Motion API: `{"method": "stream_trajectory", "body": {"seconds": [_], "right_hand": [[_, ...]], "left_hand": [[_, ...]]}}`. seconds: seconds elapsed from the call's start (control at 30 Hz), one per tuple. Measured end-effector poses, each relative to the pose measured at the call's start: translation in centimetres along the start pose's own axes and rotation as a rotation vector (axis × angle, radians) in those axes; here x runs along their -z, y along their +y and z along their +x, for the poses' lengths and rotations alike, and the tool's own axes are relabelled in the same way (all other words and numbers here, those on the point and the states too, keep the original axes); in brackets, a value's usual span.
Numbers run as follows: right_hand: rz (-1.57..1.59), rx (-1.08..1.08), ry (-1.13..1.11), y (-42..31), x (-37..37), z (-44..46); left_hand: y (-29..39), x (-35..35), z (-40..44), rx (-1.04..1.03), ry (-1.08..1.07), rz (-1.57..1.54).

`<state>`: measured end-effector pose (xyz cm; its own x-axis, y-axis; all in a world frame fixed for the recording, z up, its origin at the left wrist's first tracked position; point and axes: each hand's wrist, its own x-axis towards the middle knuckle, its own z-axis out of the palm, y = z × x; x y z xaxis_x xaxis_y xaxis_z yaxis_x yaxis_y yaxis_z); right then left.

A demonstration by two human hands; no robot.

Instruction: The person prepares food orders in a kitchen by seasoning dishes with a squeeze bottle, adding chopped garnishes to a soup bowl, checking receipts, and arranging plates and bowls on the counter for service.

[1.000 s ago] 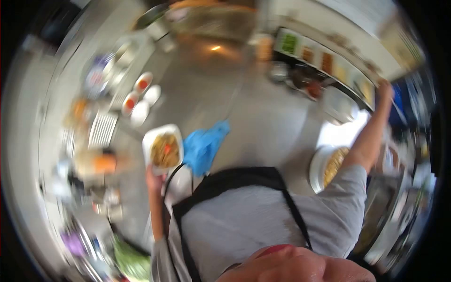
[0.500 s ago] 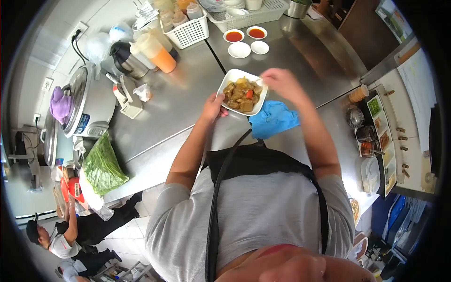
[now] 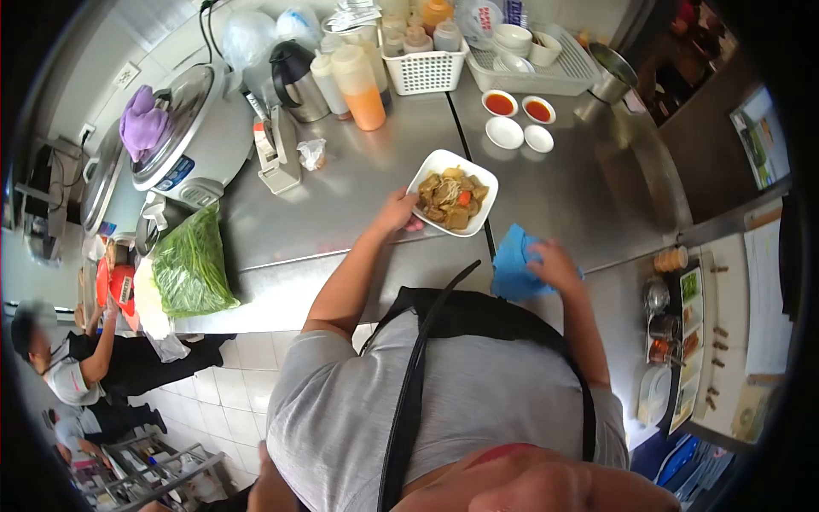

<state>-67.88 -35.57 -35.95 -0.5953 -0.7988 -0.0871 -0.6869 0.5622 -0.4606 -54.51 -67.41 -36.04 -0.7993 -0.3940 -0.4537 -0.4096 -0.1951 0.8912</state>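
Note:
A white square bowl [image 3: 487,181] holds a brown stew with chunks, an orange-red piece and thin pale strands on top. My left hand [image 3: 397,213] grips the bowl's left rim, thumb at the edge and fingers beneath. To the lower right, a crumpled blue cloth [image 3: 510,266] lies at the counter's front edge. My right hand [image 3: 553,264] is on this cloth, its fingers curled into it. Beyond the bowl stand two small dishes of red sauce [image 3: 499,103] and two plain white dishes [image 3: 504,133].
Squeeze bottles [image 3: 358,90], a steel jug [image 3: 299,81] and a white basket [image 3: 424,72] line the back. Left are a tape dispenser [image 3: 280,154], a rice cooker [image 3: 192,128] and bagged greens [image 3: 194,264]. Topping trays [image 3: 689,311] stand right. Co-workers [image 3: 81,367] are at lower left.
My right hand has moved from the bowl's right edge down to the blue cloth. Pale strands now show on the stew. The camera view has shifted; my left hand still holds the bowl.

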Motion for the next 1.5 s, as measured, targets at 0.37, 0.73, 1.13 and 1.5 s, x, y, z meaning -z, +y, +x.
{"method": "stream_trajectory", "body": {"seconds": [0.37, 0.73, 1.13, 1.5], "right_hand": [[-0.063, 0.044, 0.575, -0.9, -3.7, -0.5], [0.132, -0.128, 0.525, -1.2, -2.9, -0.6], [-0.016, 0.602, 0.6, -19.4, 5.2, 9.3], [-0.849, 0.457, 0.246, -14.9, 7.8, 11.3]], "left_hand": [[15.9, 17.3, 11.1, -0.628, 0.939, 0.844], [12.7, 19.1, 8.7, -0.807, 0.933, 0.61], [9.5, 1.9, -7.9, -0.747, 0.25, -0.078], [2.5, 4.3, -6.9, -0.432, 0.328, -0.105]]}}
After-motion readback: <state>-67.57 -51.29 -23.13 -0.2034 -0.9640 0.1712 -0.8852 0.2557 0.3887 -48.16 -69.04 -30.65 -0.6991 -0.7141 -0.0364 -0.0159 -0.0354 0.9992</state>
